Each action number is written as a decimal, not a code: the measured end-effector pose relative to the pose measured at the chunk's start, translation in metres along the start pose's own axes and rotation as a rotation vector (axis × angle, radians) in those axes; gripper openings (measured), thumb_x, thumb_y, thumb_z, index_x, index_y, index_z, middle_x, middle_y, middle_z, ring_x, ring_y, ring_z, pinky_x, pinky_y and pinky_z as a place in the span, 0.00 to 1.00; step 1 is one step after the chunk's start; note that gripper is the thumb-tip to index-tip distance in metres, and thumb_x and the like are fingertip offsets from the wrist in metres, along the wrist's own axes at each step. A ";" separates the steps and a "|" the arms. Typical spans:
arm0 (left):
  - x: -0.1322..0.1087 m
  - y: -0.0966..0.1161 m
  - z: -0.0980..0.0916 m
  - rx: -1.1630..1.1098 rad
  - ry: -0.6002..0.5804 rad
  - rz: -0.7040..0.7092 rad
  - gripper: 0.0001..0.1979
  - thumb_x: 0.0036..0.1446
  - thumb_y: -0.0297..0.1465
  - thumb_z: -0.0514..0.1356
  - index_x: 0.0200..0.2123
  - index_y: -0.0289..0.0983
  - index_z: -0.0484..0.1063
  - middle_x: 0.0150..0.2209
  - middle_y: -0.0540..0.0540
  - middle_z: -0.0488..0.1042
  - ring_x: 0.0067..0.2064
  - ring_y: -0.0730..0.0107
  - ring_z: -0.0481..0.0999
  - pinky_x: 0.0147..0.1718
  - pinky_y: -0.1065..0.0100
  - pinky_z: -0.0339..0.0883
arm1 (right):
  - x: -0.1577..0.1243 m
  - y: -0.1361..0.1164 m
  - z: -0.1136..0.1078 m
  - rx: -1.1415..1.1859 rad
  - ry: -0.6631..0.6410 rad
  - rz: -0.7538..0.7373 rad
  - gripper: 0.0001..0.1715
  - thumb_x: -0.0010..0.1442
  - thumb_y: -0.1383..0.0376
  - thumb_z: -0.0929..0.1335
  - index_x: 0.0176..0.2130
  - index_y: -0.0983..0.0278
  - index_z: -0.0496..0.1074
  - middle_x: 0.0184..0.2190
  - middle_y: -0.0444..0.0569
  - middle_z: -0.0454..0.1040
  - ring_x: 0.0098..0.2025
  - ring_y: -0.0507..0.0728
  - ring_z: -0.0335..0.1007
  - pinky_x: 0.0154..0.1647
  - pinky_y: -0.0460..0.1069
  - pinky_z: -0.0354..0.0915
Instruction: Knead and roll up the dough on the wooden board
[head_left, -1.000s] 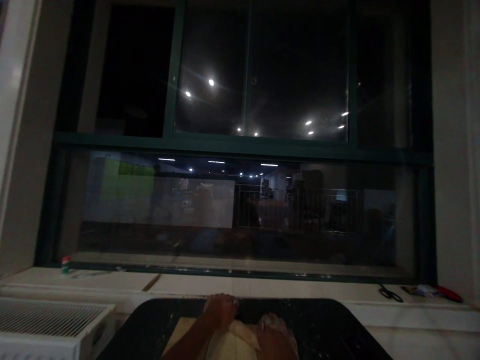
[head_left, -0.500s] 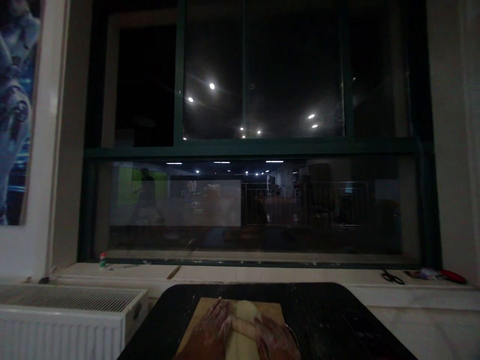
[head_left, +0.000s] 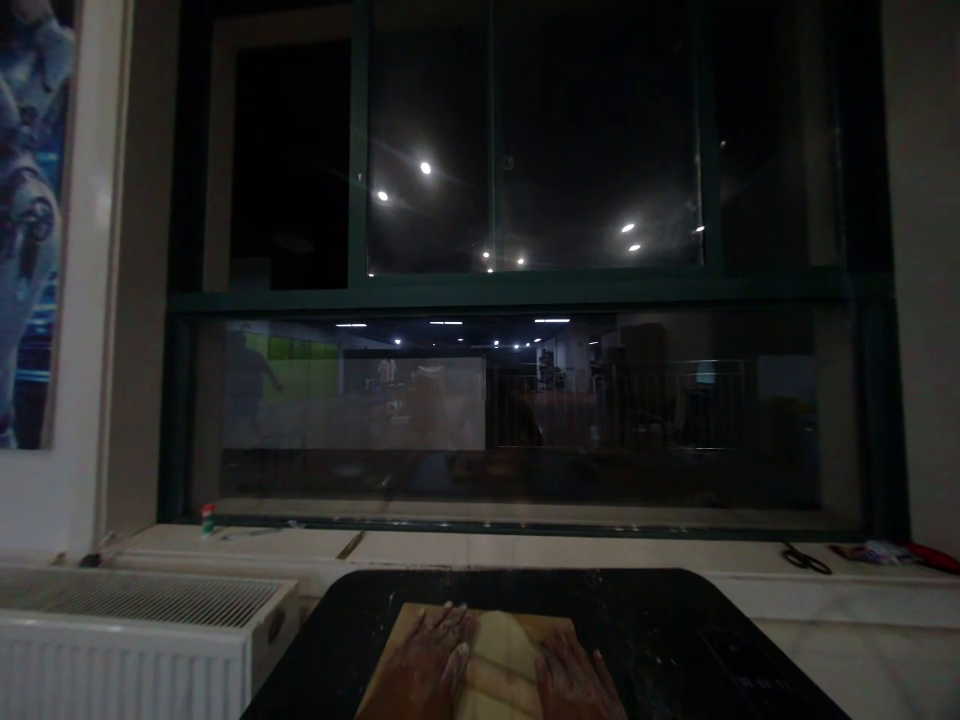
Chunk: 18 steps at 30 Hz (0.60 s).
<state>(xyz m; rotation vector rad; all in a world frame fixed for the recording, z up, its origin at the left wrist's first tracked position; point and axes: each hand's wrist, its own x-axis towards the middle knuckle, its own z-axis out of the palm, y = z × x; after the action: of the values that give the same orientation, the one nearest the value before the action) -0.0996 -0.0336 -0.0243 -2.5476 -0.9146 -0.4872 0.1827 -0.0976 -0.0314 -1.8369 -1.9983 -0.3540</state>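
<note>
Left hand [head_left: 425,660] and right hand [head_left: 571,678]: both flat, fingers spread apart, clamped on nothing, palms pressed on either flank of the dough [head_left: 499,665], which lies between them on a wooden board [head_left: 397,632] at the near edge of the dark worktop [head_left: 675,630]. Since half a second ago the hands have spread wider and the dough shows broader between them. Dough pale, soft, creased; board tan, rectangular; worktop black, flour-flecked, with rounded far corners.

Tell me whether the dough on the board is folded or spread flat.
Folded: the dough shows a rolled ridge across it between the left hand and right hand, both pressed flat on it over the wooden board.
</note>
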 end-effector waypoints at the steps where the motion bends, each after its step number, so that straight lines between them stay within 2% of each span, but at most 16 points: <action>1: 0.015 -0.001 0.001 -0.045 -0.125 -0.052 0.28 0.72 0.29 0.50 0.72 0.49 0.59 0.71 0.48 0.62 0.72 0.58 0.61 0.69 0.50 0.61 | 0.009 0.000 -0.006 -0.023 -0.060 0.007 0.30 0.68 0.67 0.58 0.62 0.53 0.74 0.66 0.50 0.68 0.68 0.66 0.65 0.65 0.70 0.65; 4: 0.062 -0.011 0.013 -0.063 -0.209 -0.164 0.26 0.70 0.28 0.48 0.69 0.48 0.65 0.68 0.45 0.68 0.68 0.57 0.69 0.61 0.49 0.71 | 0.032 -0.007 -0.025 -0.098 -0.108 0.058 0.32 0.68 0.70 0.55 0.65 0.60 0.70 0.68 0.57 0.64 0.71 0.68 0.60 0.66 0.75 0.61; 7: 0.093 -0.018 0.021 -0.054 -0.237 -0.267 0.25 0.69 0.32 0.53 0.67 0.48 0.68 0.68 0.42 0.68 0.67 0.48 0.69 0.61 0.40 0.70 | 0.044 -0.020 -0.033 -0.145 -0.108 0.140 0.31 0.69 0.70 0.55 0.64 0.59 0.72 0.67 0.56 0.67 0.69 0.68 0.63 0.64 0.74 0.62; 9: 0.098 -0.016 0.018 -0.046 -0.237 -0.319 0.27 0.68 0.33 0.54 0.69 0.45 0.66 0.69 0.38 0.66 0.69 0.43 0.67 0.62 0.34 0.66 | 0.045 -0.026 -0.031 -0.168 -0.096 0.169 0.29 0.70 0.69 0.55 0.62 0.59 0.74 0.66 0.56 0.69 0.68 0.69 0.65 0.62 0.74 0.64; 12: 0.082 -0.005 0.003 -0.048 -0.223 -0.322 0.28 0.69 0.32 0.50 0.71 0.41 0.63 0.70 0.37 0.63 0.71 0.44 0.63 0.65 0.34 0.62 | 0.035 -0.032 -0.017 -0.185 -0.053 0.149 0.28 0.70 0.68 0.56 0.60 0.58 0.75 0.66 0.56 0.70 0.68 0.69 0.66 0.61 0.73 0.66; 14: 0.059 0.005 -0.010 -0.064 -0.231 -0.266 0.27 0.69 0.30 0.50 0.70 0.41 0.64 0.71 0.40 0.63 0.72 0.49 0.61 0.67 0.38 0.60 | 0.023 -0.034 -0.005 -0.166 -0.020 0.149 0.29 0.70 0.68 0.56 0.61 0.57 0.75 0.66 0.54 0.70 0.68 0.67 0.66 0.62 0.71 0.67; 16: 0.031 0.013 -0.019 -0.063 -0.214 -0.186 0.28 0.67 0.30 0.54 0.70 0.42 0.64 0.71 0.42 0.62 0.72 0.51 0.60 0.69 0.43 0.58 | 0.008 -0.036 0.009 -0.108 0.030 0.175 0.28 0.70 0.67 0.58 0.61 0.54 0.75 0.66 0.49 0.70 0.68 0.66 0.66 0.64 0.68 0.67; 17: 0.016 0.017 -0.021 -0.042 -0.165 -0.138 0.29 0.67 0.29 0.55 0.70 0.42 0.63 0.71 0.43 0.62 0.72 0.52 0.60 0.70 0.46 0.58 | -0.001 -0.035 0.016 -0.068 0.069 0.175 0.28 0.69 0.67 0.59 0.61 0.51 0.75 0.65 0.46 0.71 0.67 0.65 0.67 0.66 0.66 0.66; 18: 0.002 0.019 -0.022 0.004 -0.066 -0.079 0.28 0.68 0.29 0.54 0.70 0.43 0.63 0.70 0.43 0.64 0.71 0.54 0.63 0.68 0.50 0.61 | -0.010 -0.035 0.022 -0.027 0.114 0.160 0.28 0.68 0.67 0.60 0.60 0.49 0.76 0.64 0.43 0.72 0.66 0.64 0.68 0.67 0.64 0.65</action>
<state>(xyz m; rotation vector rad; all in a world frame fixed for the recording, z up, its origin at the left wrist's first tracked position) -0.0897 -0.0570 -0.0088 -2.5452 -1.0420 -0.4264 0.1463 -0.1004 -0.0522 -1.9330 -1.7665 -0.4299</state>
